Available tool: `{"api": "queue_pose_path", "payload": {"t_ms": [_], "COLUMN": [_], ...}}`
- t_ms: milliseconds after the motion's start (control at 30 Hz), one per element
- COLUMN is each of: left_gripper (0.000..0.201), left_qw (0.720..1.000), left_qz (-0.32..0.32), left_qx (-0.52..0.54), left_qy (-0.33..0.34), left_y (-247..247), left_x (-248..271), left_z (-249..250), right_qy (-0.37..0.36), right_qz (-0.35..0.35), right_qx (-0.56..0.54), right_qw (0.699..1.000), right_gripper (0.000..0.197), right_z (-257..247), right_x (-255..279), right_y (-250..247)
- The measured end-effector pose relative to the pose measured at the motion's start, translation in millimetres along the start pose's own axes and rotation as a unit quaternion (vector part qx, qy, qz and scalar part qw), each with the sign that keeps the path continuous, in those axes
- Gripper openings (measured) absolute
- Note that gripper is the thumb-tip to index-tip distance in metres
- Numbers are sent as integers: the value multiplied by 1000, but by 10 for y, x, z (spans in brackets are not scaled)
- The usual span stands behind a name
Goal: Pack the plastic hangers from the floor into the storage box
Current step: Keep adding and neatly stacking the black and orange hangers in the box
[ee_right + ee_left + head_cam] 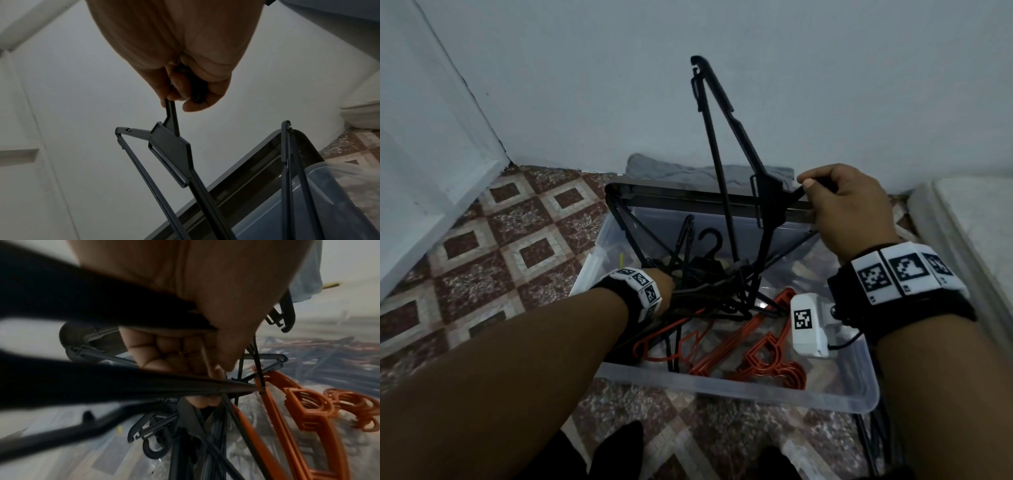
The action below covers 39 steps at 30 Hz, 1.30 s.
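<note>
A clear plastic storage box (pixel 739 385) sits on the patterned red-and-cream tiled floor (pixel 493 246), close to the pale wall (pixel 722 68). The person's right hand (pixel 849 209), up at about two o'clock from the middle of the box, is clenched round the hook stem of a black plastic hanger (pixel 726 113); in the right wrist view the fingers (pixel 174 87) curl tightly about that stem, and the hanger's flat neck plate (pixel 170 146) hangs just under them. This hanger is tipped on end, one shoulder tip pointing up toward twelve o'clock against the wall, its lower end down among the other hangers.

The left hand (pixel 662 284), at about nine o'clock inside the box, grips a bundle of tangled black plastic hangers (pixel 709 291); the left wrist view shows its fingers (pixel 164 352) folded over dark bars. At roughly five o'clock on the box bottom lies a stack of orange plastic hangers (pixel 767 353), touching the black tangle. A dark-framed lid (pixel 688 195) leans along the far rim at twelve o'clock, with a folded grey cloth (pixel 688 169) behind it. A white mattress edge (pixel 969 219) lies at three o'clock.
</note>
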<state>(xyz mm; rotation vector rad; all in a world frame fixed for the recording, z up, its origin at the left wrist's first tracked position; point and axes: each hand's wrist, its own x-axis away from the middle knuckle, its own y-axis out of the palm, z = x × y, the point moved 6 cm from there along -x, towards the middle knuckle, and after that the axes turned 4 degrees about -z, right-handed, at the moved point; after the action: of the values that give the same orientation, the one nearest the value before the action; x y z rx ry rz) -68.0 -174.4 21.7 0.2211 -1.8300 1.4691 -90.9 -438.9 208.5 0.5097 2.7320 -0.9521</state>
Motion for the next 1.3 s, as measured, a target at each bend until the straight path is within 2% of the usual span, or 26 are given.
{"api": "queue_pose_path", "payload": {"t_ms": [133, 267, 400, 467, 567, 667, 767, 1000, 1167, 1300], "left_gripper": [36, 30, 28, 25, 12, 28, 29, 33, 31, 30], "left_qw": [999, 995, 995, 994, 994, 992, 988, 986, 981, 977], "left_qz": [16, 50, 64, 64, 69, 92, 120, 112, 141, 161], "left_qx": [-17, -62, -55, -52, -42, -34, -50, -99, -123, -130], "left_qy": [48, 66, 59, 68, 77, 85, 87, 72, 54, 55], "left_y": [-180, -352, -399, -392, -435, -508, -566, -671, -724, -725], "left_x": [20, 80, 96, 74, 105, 148, 182, 227, 247, 243], "left_z": [63, 212, 395, 459, 433, 369, 391, 389, 293, 278], "right_qy": [12, -14, -14, -9, -18, -35, -39, -72, -17, 34], "right_qz": [-66, -163, -285, -308, -297, -292, -307, -331, -279, -215], "right_qx": [3, 26, 36, 45, 37, 36, 57, 56, -3, 1], "right_qw": [998, 986, 958, 950, 954, 955, 949, 939, 960, 976], "right_gripper": [12, 18, 29, 31, 31, 30, 31, 30, 30, 31], "right_z": [16, -148, -247, -266, -320, -368, -356, -353, -169, -3], "right_x": [38, 172, 332, 376, 374, 375, 395, 380, 234, 157], "right_y": [101, 328, 553, 594, 563, 543, 589, 503, 323, 271]}}
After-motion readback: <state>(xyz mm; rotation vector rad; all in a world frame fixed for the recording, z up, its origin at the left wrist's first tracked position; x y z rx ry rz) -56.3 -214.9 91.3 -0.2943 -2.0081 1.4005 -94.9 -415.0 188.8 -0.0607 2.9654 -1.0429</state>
